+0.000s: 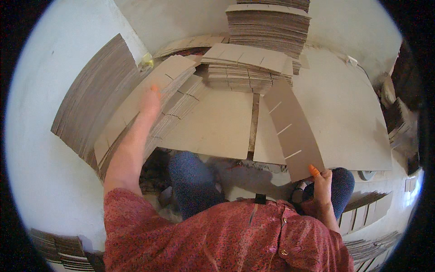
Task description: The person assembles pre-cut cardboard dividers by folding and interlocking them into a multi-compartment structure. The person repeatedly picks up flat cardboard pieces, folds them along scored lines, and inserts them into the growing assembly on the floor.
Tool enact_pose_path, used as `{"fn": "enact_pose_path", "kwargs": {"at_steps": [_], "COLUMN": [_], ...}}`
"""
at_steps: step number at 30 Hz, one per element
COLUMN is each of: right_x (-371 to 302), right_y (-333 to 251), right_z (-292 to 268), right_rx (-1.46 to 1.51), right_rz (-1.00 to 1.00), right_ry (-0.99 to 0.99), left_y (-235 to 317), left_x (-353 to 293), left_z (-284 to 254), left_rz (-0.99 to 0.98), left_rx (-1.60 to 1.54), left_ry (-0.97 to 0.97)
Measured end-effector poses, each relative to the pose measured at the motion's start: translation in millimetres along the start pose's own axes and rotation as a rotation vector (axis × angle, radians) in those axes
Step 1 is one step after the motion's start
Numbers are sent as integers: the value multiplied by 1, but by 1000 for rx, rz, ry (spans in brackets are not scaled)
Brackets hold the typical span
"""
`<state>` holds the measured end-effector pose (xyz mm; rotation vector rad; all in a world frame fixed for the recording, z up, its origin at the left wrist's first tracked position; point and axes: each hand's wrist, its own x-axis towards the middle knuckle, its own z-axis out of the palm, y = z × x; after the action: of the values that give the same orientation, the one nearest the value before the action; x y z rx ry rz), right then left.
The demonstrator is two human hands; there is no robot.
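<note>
My right hand (322, 183) is closed on the near end of a slotted cardboard strip (292, 129). This strip slants away from me, and three pale slots show along its left edge. Orange coverings show on a fingertip of each hand. At the left, my left hand (151, 100) grips the edge of the top cardboard strip (170, 72) on a leaning stack, its other fingers mostly hidden. Below that strip lie more slotted strips (179, 102). Just past the far end of the right-hand strip sits a pile of slotted strips (247, 56).
A tall cardboard stack (267, 29) stands at the back, and another stack (97, 86) leans on the left wall. Large flat boards (217, 122) cover the work surface before my knees. More slotted pieces (367, 213) lie at the lower right, with bundles (61, 249) at the lower left.
</note>
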<state>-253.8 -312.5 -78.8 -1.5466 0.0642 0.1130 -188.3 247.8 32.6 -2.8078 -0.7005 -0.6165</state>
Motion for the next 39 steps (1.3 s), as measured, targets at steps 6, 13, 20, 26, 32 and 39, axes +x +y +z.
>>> {"fn": "enact_pose_path", "kwargs": {"at_steps": [6, 13, 20, 26, 32, 39], "right_x": [-1, -6, -2, 15, 18, 7], "right_y": [7, -20, -33, -54, -59, -64], "right_z": [-2, 16, 14, 45, 28, 3], "right_rx": [-124, -207, -414, -268, -406, -534], "right_rz": [-325, -469, -575, -525, -528, -488], "right_ry": [103, 46, 19, -36, -43, 9], "left_y": [60, 137, 146, 198, 241, 261], "left_x": [-30, -137, -103, -112, -154, -176], "left_z": [-36, 23, 4, -52, -81, -75], "left_rz": [362, 559, 359, 647, 703, 799], "left_rx": [55, 10, -646, -688, -883, -939], "left_ry": [-95, -384, -667, -636, -782, -603]}}
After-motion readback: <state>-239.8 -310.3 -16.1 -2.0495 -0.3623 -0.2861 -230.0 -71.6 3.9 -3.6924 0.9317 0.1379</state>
